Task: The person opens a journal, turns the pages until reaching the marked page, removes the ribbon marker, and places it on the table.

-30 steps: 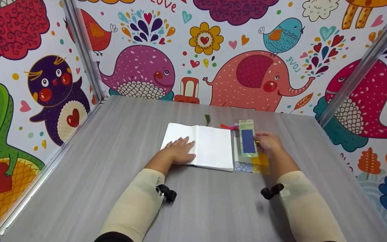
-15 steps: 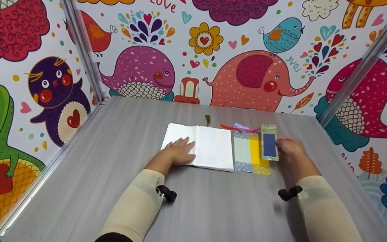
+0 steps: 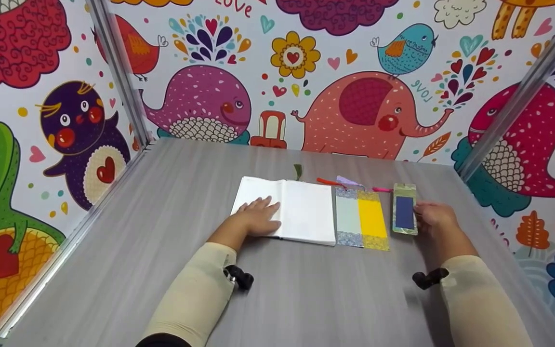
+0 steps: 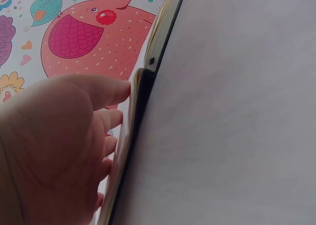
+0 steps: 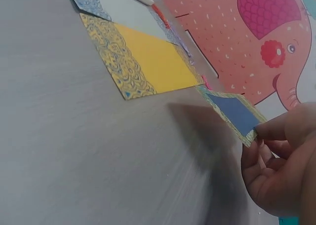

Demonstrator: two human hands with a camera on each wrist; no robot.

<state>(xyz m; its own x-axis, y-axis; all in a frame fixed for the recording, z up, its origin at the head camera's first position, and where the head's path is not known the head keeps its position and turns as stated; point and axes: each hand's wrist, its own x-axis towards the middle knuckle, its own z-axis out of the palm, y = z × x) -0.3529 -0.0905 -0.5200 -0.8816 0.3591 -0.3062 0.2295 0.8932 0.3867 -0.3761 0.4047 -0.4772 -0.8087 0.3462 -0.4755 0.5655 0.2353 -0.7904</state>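
An open notebook point(image 3: 306, 212) with blank white pages lies on the table. My left hand point(image 3: 259, 217) rests on its left page with fingers spread; the left wrist view shows the fingertips along the page by the spine. My right hand point(image 3: 435, 218) pinches the edge of a bookmark point(image 3: 404, 212) with a blue middle, green patterned border and pink tassel. In the right wrist view this bookmark point(image 5: 237, 114) is tilted and held above the table over its shadow. Left of it lie a yellow bookmark point(image 3: 373, 218) and a pale green bookmark point(image 3: 349, 216) with a blue patterned border.
A red tassel point(image 3: 329, 182) and a lilac tassel point(image 3: 349, 181) lie behind the bookmarks. A dark green tassel point(image 3: 297, 170) sticks out behind the notebook. Cartoon-printed walls with metal posts point(image 3: 122, 72) enclose the grey table point(image 3: 277, 294).
My right hand has carried the blue and green bookmark to the right, away from above the other two bookmarks, uncovering them. My left hand has stayed on the notebook.
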